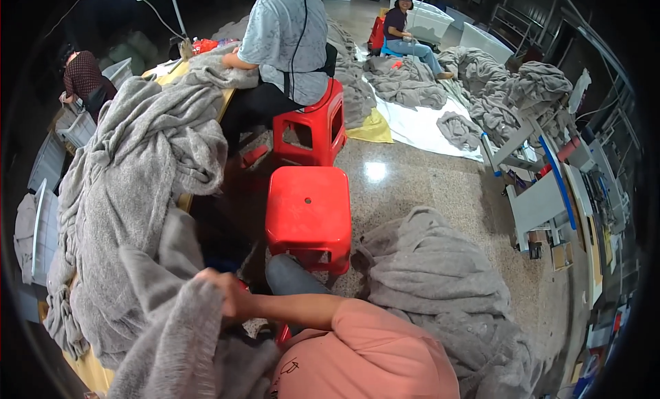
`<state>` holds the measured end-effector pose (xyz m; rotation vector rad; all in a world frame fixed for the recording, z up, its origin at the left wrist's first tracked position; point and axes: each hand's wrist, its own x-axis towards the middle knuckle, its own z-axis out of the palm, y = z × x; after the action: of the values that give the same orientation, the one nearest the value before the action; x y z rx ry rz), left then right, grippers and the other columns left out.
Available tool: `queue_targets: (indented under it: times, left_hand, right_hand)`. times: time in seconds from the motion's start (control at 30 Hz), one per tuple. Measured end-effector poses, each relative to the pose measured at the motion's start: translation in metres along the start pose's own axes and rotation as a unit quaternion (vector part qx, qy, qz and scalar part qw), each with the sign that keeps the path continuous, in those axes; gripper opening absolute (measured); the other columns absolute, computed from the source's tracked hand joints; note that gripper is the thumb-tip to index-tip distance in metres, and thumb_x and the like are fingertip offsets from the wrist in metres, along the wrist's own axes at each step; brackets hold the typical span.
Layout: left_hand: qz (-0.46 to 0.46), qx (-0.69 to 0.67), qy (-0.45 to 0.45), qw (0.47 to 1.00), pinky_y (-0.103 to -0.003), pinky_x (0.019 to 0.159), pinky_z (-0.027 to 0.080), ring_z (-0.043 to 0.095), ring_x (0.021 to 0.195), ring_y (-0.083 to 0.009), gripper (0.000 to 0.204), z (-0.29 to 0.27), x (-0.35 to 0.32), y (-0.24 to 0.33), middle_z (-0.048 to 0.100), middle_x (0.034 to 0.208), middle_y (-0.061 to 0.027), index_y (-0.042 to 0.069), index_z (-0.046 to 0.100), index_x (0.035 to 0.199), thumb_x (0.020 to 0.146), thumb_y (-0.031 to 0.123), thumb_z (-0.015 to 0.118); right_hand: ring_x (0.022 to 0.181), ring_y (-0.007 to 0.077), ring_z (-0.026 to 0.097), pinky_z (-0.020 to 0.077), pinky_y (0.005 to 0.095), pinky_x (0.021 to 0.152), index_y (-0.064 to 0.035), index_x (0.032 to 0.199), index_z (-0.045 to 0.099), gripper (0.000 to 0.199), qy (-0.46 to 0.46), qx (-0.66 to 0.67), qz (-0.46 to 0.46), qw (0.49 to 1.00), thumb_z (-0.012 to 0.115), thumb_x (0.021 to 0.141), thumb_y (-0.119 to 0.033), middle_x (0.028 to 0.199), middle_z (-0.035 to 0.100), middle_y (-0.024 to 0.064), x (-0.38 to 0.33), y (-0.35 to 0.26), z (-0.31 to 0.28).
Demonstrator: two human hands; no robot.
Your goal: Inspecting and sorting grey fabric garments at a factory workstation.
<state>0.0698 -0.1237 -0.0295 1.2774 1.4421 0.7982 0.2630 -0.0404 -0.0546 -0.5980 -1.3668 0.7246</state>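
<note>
1. At far left a long pile of grey knit (130, 193) lies heaped along the desk (93, 371), running from the far end down toward the person; only a yellow corner of the desk shows beneath it.
2. Nearer, a fold of grey cloth (179, 330) rises from the lower edge, its long axis running up from the person's lap to the hand.
3. One hand (223, 296) sits at the top end of that fold, its fingers (213, 282) clenched into the cloth. The forearm reaches leftward across the body from the pink sleeve (371, 351); it looks like the right hand, though that is a judgement.
4. The other hand is not in view, so I cannot tell what its fingers do; it may be buried under the cloth.
5. Just right of the hand, behind the arm, stands a red stool (308, 213), with a second stool (313, 127) beyond it under a seated co-worker.
6. Further right another grey heap (440, 282) lies on the floor (426, 186), well apart from the hand.
</note>
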Motion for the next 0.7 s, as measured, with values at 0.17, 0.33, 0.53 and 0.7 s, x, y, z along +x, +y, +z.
queue_targets:
  times: [0.17,0.33,0.53,0.7]
  left_hand:
    - [-0.034,0.031,-0.023,0.999,-0.038,0.079,0.042,0.052,0.091,-0.0300,0.036,0.000,0.002,-0.013,0.055,0.096,-0.0186,-0.004,0.051,0.101,0.066,0.003,0.057]
    - [-0.077,0.197,-0.016,0.977,-0.038,0.079,0.041,0.052,0.093,-0.0317,0.035,-0.019,0.023,-0.001,0.054,0.096,-0.0199,-0.004,0.051,0.099,0.065,0.001,0.059]
    - [0.099,0.249,0.002,0.964,-0.037,0.077,0.041,0.053,0.083,-0.0331,0.043,0.018,0.007,-0.074,0.054,0.091,-0.0177,-0.001,0.052,0.099,0.060,0.009,0.067]
    - [0.235,0.411,0.101,0.875,-0.041,0.075,0.040,0.048,0.091,-0.0342,0.039,0.029,-0.025,-0.144,0.053,0.093,-0.0156,0.000,0.053,0.093,0.058,0.009,0.065]
  right_hand:
    - [0.075,0.0154,0.058,0.0456,0.0282,0.069,-0.0039,0.104,0.047,0.042,0.104,-0.126,0.119,0.979,0.065,0.068,-0.016,0.086,0.057,0.0103,-0.011,-0.138,-0.110]
    - [0.078,0.0345,0.056,0.0440,0.0413,0.064,-0.0021,0.096,0.049,0.040,-0.263,-0.349,0.137,0.889,0.053,0.057,0.001,0.079,0.058,0.0190,-0.033,-0.116,-0.119]
    - [0.074,0.0347,0.059,0.0477,0.0454,0.063,-0.0028,0.080,0.059,0.016,-0.261,-0.623,0.309,0.670,0.051,0.068,-0.010,0.078,0.060,0.0176,-0.120,0.031,-0.130]
    - [0.084,0.0325,0.055,0.0457,0.0436,0.066,0.0005,0.089,0.053,0.024,-0.304,-0.592,0.342,0.663,0.052,0.066,-0.007,0.092,0.054,0.0217,-0.147,0.055,-0.136]
